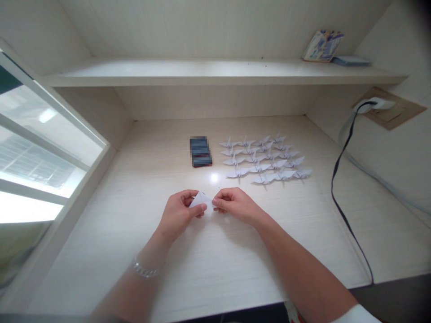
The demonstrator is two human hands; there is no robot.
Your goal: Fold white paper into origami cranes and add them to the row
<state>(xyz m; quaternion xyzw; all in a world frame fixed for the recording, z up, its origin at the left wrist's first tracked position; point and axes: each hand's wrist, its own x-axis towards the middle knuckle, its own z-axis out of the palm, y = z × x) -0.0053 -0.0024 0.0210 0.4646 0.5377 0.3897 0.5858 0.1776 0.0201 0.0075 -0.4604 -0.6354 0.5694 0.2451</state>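
A small piece of folded white paper (201, 200) is gripped between the left hand (178, 214) and the right hand (235, 206), held over a pale wood-grain worktop (208, 269) near its front edge. The paper is pinched from either side, with both hands closed narrowly around it and almost meeting; part of the fold is hidden by them, and its exact shape cannot be made out. A chain bracelet (145, 269) is worn on the left wrist. Directly beyond the hands, a group of finished paper cranes (264, 158) is set out in loose rows on the worktop, their wings nearly touching. To the left of the cranes, a dark oblong stack (200, 151) is placed, too blurred to be identified. A black cable (340, 188) is run across the right side of the worktop from a white plug (379, 105), which is fitted into a socket plate (389, 107) on the wall. Above, a booklet (322, 45) is propped at the right end of a white shelf (202, 72), with a flat pale-blue packet (350, 61) laid just beside it. At the left of the worktop, daylight is admitted through a window (40, 152).
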